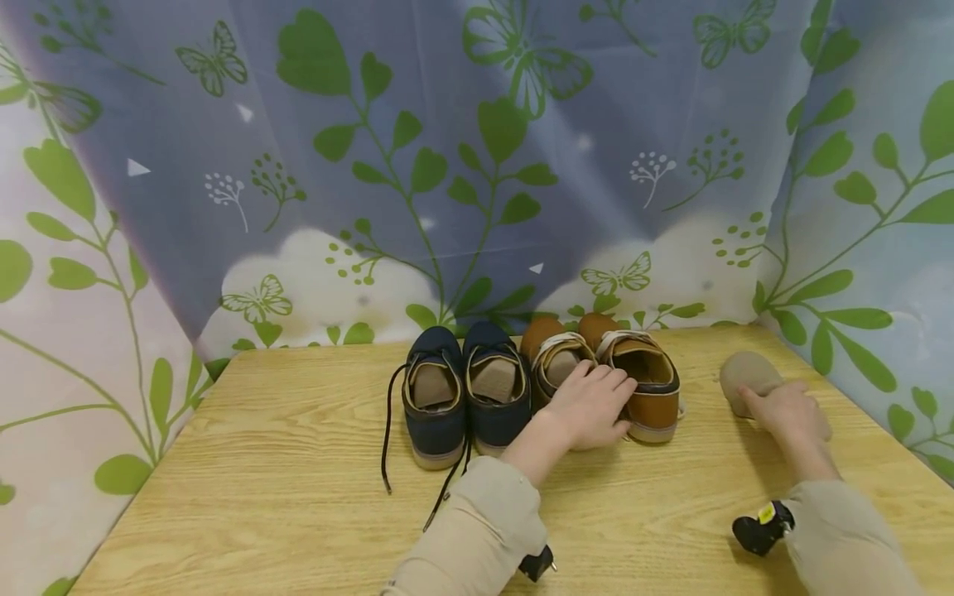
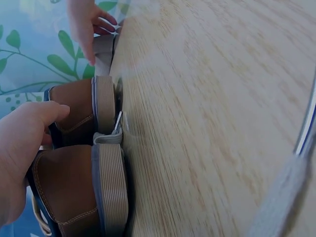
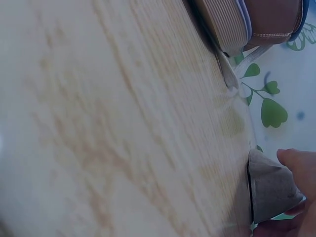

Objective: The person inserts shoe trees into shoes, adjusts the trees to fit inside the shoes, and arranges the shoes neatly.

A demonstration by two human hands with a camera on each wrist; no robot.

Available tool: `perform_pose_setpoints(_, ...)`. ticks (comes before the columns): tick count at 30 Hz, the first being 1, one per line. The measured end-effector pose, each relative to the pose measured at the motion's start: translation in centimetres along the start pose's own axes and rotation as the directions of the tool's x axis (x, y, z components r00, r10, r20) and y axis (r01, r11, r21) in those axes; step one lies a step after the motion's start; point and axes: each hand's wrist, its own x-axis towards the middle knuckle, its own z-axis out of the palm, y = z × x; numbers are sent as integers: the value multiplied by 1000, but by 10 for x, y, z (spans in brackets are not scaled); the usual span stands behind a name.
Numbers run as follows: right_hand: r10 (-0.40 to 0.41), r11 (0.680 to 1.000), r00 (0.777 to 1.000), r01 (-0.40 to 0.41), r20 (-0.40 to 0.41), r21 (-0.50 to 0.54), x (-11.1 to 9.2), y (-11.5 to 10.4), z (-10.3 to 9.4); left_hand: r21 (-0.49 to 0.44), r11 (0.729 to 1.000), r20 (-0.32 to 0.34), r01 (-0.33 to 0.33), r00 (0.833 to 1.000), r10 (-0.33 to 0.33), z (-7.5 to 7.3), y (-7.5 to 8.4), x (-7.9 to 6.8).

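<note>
My left hand [image 1: 589, 407] holds the heel of the right-hand brown lace-up shoe [image 1: 654, 410]. Its thumb lies on the brown leather in the left wrist view, while its other fingers reach over the collar and are partly hidden. Beside it, the left brown shoe [image 1: 547, 352] has a beige insert [image 1: 561, 367] in its opening; the right shoe's opening shows only its lining. Farther right, my right hand [image 1: 792, 418] grips a rounded beige shoe insert [image 3: 271, 185] at the table surface, thumb on one side and fingers on the other.
Two navy shoes [image 1: 435, 426] stand left of the brown pair, beige inserts inside and black laces hanging onto the wooden table [image 1: 298, 497]. A leaf-patterned cloth [image 1: 417, 207] rises behind the table and along both sides. White laces trail by the brown shoes.
</note>
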Motion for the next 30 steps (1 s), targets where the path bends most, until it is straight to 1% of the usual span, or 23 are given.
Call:
perform_pose_setpoints(5,-10,1000,1000,10,-16,-6,2,0,2,17,1000,22,-4,1000,4,-1,1,0)
perform_pose_setpoints(8,-7,1000,999,8,-49,23,3,1,3,37,999,33,-13,999,11,-1,2,0)
perform_pose_setpoints(12,-35,998,996,39,-87,43,4,1,4,55,998,41,-13,999,10,-2,3,0)
perform_pose_setpoints(20,-93,995,992,91,-89,-27,1,-2,6,65,998,23,-21,1000,20,-1,2,0)
perform_pose_setpoints(30,-145,989,985,141,-90,-55,0,-1,9,55,998,21,-20,1000,19,1,2,1)
